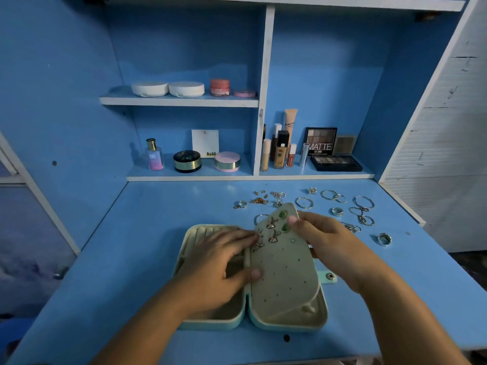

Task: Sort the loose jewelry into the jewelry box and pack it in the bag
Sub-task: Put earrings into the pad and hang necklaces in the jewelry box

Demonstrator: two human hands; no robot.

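In the head view, the jewelry box [216,322] lies open before you, its earring panel [284,272] tilted up with the long axis running away from you. Your right hand [324,238] grips the panel's far edge, thumb in front. Your left hand [224,259] lies flat, straight fingers touching an earring [258,233], thumb pressing the panel. The loose jewelry [337,211] lies beyond the box, nearer your right hand.

Blue shelves [179,101] hold white compacts [149,88], a perfume bottle [154,156] and eyeshadow palettes [336,163].

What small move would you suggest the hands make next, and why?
Probably press the earring under the left hand fully into the panel: the right hand grips the panel tilted, many holes are empty, and rings lie loose behind.
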